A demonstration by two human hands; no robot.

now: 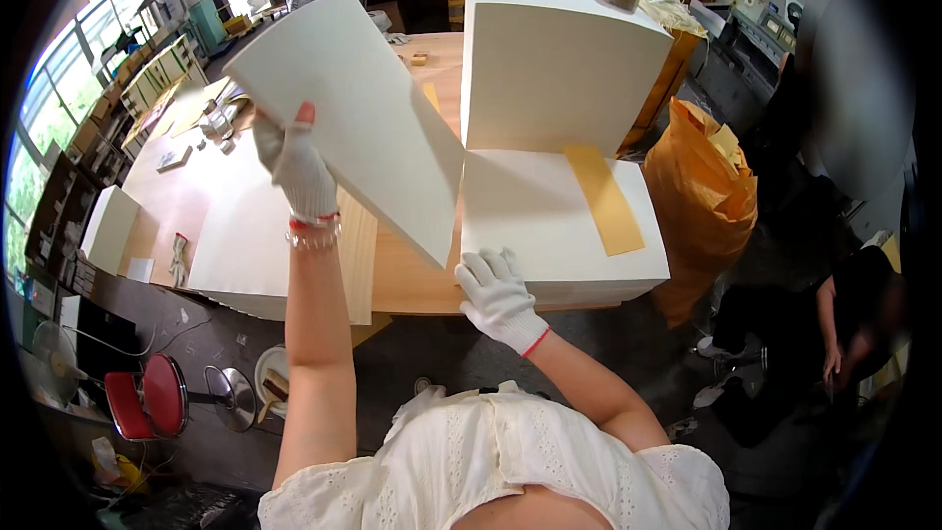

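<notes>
Lifted white paper: the wide white paper (pixel 343 108) is held up on a slant in the upper left part of the frame, near the left side of the piles; whether it is one thick sheet or a thin pack cannot be told.
Left hand: the lower left edge of the paper is gripped by the gloved left hand (pixel 299 162), with the bare thumb tip pressed on the front; the other fingers are partly hidden.
Right hand: the gloved right hand (pixel 498 299) is laid palm down, fingers loosely spread, on the front left corner of the low white pile (pixel 520 206), in the middle of the frame; nothing is seen gripped by it.
Weight: it is probably a bit heavy for one hand, since it is so wide.
Stiffness: it looks fairly stiff, as it is held nearly flat with just a small bend.
Slip: it may be slippery, but grip is likely helped by the gloves.
Easy to hurt: the corners could be bent if the bench (pixel 412 280) is bumped.
Best hold: it is best held by two edges, with both hands set far apart.
Yellow strip: the strip (pixel 603 201) is laid on the low pile, right of the middle.
</notes>
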